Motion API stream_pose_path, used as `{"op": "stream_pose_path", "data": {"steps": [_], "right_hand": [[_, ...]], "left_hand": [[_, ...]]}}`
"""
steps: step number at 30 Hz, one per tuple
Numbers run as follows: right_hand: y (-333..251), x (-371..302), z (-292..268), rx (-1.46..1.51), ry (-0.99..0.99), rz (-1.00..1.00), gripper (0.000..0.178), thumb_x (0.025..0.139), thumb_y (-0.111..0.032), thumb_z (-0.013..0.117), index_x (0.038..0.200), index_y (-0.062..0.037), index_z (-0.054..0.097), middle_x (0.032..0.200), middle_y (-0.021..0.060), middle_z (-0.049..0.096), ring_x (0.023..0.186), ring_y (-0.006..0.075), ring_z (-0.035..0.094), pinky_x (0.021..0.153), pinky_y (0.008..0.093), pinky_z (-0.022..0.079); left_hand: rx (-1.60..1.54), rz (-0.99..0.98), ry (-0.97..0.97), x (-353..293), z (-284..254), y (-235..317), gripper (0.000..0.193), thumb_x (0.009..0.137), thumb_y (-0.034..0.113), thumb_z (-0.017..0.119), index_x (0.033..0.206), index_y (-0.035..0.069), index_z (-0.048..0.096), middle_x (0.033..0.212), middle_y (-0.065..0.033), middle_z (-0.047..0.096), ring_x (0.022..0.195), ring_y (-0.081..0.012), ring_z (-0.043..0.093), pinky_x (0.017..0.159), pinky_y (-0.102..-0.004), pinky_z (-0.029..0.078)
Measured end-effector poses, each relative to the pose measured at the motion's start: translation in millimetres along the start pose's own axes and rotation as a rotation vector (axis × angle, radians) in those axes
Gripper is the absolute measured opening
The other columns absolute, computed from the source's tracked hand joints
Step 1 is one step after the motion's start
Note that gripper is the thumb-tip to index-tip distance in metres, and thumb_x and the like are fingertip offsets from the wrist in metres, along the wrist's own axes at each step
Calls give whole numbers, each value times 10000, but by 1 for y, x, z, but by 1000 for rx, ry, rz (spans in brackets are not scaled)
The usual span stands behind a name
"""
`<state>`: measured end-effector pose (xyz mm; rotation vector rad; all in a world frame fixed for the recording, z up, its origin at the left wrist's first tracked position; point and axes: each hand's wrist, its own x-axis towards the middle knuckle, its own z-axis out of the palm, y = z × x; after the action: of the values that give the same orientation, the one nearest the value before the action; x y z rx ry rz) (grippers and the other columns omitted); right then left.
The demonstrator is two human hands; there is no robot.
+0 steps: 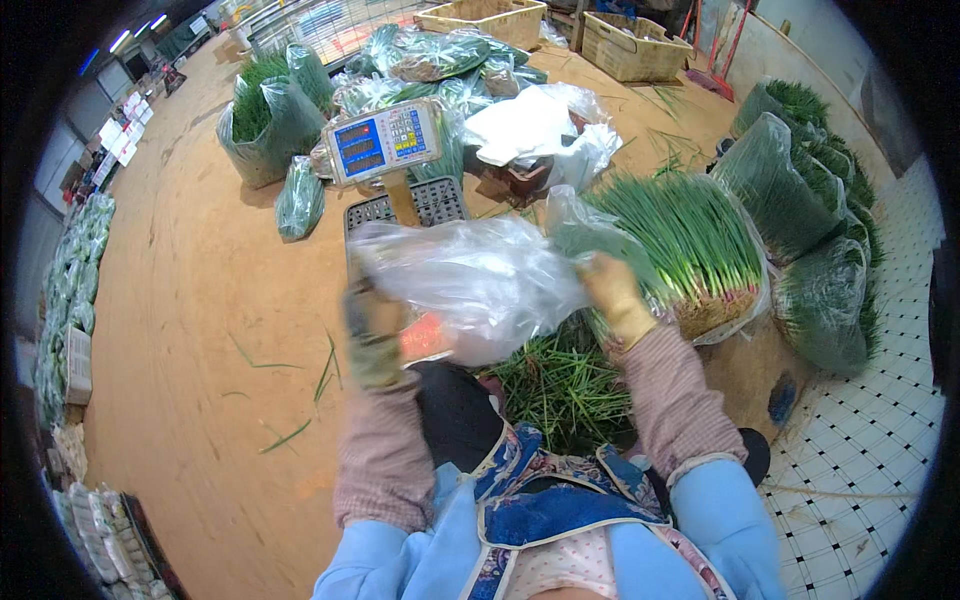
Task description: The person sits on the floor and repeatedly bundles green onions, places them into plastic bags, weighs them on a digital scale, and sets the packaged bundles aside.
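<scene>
A clear plastic bag (480,280) is stretched out in front of me between both hands, smeared by motion. My left hand (375,325), in a dark glove and blurred, is closed on the bag's left end. The right end is gripped by my right hand (615,295) in a yellowish glove. Just beyond that hand, a large bundle of green onions (690,240) lies in an open plastic bag, roots toward me. Under the held bag, loose green stalks (560,385) are heaped by my lap. A red patch (425,335) shows beside my left hand.
A digital scale (385,140) with a dark gridded platform (440,200) stands ahead. Behind it are bagged greens (430,60) and white plastic bags (530,130). More bagged greens (780,190) line the right side. Crates (635,50) sit at the back. Stray stalks (325,370) lie on the floor.
</scene>
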<state>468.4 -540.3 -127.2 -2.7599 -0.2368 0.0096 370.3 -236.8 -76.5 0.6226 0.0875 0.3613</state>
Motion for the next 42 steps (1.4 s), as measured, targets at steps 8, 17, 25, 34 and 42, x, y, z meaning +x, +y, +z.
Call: {"op": "stream_pose_path", "data": {"steps": [8,17,25,34,42], "right_hand": [[-22,46,-73,194,387,-172,401,749,-429,579,897,-56,568,761,187,591,725,362,572,610,407,457],[-137,2,-90,-40,189,-729,237,705,-164,626,901,-64,539,794,147,579,758,322,569,619,394,456],[-60,36,-81,-363,90,-428,157,759,-64,451,882,-64,548,854,133,591,822,296,581,698,391,463],[-7,79,-25,1518,-114,57,245,776,-48,408,943,-62,586,864,113,604,758,190,570,671,300,456],[-82,-48,-39,588,-587,-465,527,744,-314,624,1179,-69,456,823,75,598,737,236,586,693,316,477]], "left_hand": [[1168,161,315,5,-172,84,360,773,159,607,1045,-16,447,984,-110,543,832,-200,552,760,-288,453],[1974,699,-292,60,21,-26,478,638,124,673,1092,114,522,1161,-144,483,1137,-282,404,942,-427,299],[807,392,137,32,-22,16,280,692,-77,500,931,53,567,887,-56,584,756,-158,564,687,-268,470],[857,-511,-415,-50,15,44,378,889,243,413,1186,10,429,1098,-123,505,1012,-187,478,895,-305,367],[258,300,-155,14,-49,51,490,825,301,455,1223,31,362,1212,-117,424,1077,-245,428,919,-390,355]]}}
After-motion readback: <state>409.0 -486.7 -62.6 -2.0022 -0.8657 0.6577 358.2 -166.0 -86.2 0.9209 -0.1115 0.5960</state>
